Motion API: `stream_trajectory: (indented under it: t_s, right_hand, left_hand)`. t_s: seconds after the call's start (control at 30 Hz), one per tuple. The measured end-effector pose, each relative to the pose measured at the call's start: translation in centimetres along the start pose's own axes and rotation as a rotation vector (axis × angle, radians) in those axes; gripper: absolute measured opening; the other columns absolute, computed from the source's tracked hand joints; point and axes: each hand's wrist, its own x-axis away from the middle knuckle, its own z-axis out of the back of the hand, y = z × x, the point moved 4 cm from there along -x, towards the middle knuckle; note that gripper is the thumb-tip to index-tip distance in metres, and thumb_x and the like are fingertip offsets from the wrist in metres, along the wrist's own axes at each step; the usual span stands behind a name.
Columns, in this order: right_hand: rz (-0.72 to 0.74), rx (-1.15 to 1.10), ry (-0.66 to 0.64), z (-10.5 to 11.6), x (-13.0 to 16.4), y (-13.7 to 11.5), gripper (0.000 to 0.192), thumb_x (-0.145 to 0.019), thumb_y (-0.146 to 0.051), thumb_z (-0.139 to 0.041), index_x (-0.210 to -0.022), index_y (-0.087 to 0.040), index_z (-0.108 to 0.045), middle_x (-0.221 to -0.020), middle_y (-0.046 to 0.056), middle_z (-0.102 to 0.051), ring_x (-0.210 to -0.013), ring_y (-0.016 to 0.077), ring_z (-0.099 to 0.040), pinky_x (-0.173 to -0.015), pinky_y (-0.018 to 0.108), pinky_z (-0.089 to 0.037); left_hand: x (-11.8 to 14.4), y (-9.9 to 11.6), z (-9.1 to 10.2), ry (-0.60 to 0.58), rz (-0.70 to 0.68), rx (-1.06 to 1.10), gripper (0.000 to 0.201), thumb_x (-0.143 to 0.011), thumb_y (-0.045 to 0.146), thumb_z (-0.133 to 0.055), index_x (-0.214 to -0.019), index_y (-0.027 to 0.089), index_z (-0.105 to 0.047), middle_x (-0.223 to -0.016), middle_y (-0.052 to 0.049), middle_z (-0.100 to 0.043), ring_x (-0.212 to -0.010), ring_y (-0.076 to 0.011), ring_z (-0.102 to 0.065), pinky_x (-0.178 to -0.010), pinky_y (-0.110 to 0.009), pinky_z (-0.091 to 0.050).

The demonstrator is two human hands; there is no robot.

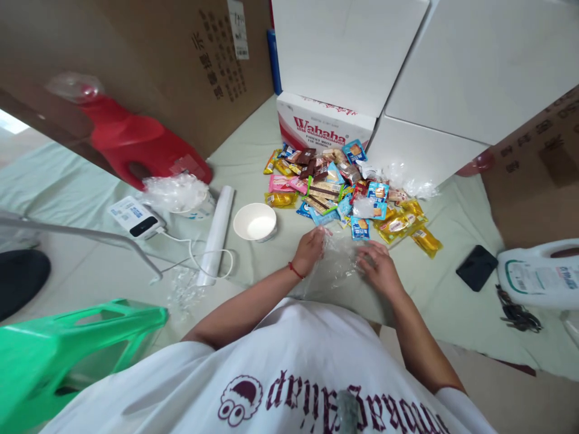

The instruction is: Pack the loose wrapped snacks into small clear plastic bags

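A clear plastic bag [338, 259] hangs in front of my body, thin and crinkled. My left hand [310, 252] pinches its upper left edge, thumb and fingers pressed together. At the bag's right side is my right hand [376, 264], its fingers bent loosely and apart; whether the fingertips touch the plastic is hard to see. Just beyond both hands lies a heap of wrapped snacks [323, 188] in several colours. Blue packets [360, 229] and yellow packets [400, 222] lie nearest the right hand. A white paper bowl [255, 222] stands left of the heap.
A Wahaha carton [323, 123] and white boxes [434, 78] stand behind the snacks. Leftward are a plastic roll [216, 235], a white device [134, 217] with a cable, a red jug [149, 144] and a green stool [81, 337]. A phone [476, 267] and white bottle [538, 274] lie right.
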Motion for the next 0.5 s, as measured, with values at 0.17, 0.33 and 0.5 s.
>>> stream_trajectory:
  t_s: [0.17, 0.33, 0.5]
  right_hand:
    - [0.002, -0.12, -0.016, 3.0, -0.9, 0.0, 0.028, -0.097, -0.051, -0.058, -0.097, -0.028, -0.073, -0.115, 0.007, -0.071, -0.12, 0.028, -0.062, -0.111, 0.048, -0.043]
    - [0.124, -0.092, -0.253, -0.2, -0.3, -3.1, 0.049, -0.075, -0.06, -0.082, -0.111, -0.028, -0.075, -0.125, 0.01, -0.071, -0.131, 0.0338, -0.056, -0.115, 0.053, -0.039]
    - [-0.005, -0.194, -0.1, -0.8, 0.0, -3.2, 0.032, -0.088, -0.058, -0.07, -0.084, -0.026, -0.073, -0.104, 0.007, -0.075, -0.112, 0.03, -0.066, -0.107, 0.052, -0.045]
  left_hand:
    - [0.7, 1.0, 2.1, -0.026, -0.032, -0.1, 0.059, -0.09, 0.075, -0.052, -0.078, 0.018, -0.062, -0.054, 0.005, -0.043, -0.045, -0.0104, -0.039, -0.043, -0.025, -0.033]
    - [1.8, 0.6, 1.1, -0.037, -0.067, -0.04, 0.053, -0.098, 0.068, -0.043, -0.082, 0.02, -0.06, -0.054, 0.004, -0.047, -0.042, -0.0117, -0.044, -0.045, -0.027, -0.035]
    - [1.9, 0.6, 2.2, -0.058, -0.067, -0.098, 0.051, -0.094, 0.068, -0.05, -0.082, 0.02, -0.061, -0.05, 0.006, -0.048, -0.04, -0.0118, -0.048, -0.044, -0.024, -0.035]
